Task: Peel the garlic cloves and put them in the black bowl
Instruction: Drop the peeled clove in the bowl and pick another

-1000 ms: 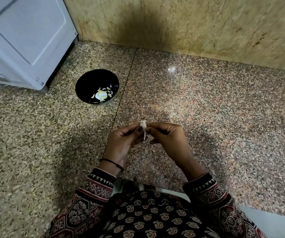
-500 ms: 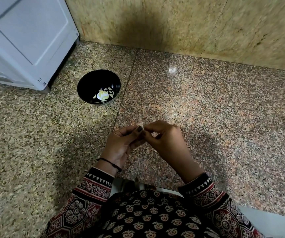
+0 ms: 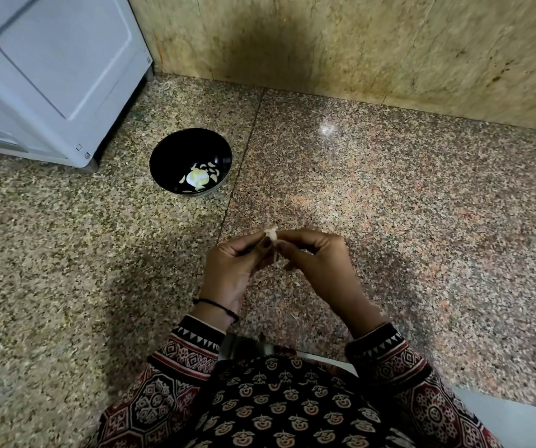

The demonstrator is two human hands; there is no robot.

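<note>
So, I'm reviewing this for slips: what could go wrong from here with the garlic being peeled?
1. The left hand and the right hand pinch the small garlic clove between them above the bare floor; it could slip out and land there.
2. The black bowl sits ahead and to the left, not under the hands, so a tossed clove might miss, or loose skin may drop onto the floor.

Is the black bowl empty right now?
No, several pale garlic cloves lie at the bottom of the black bowl.
</note>
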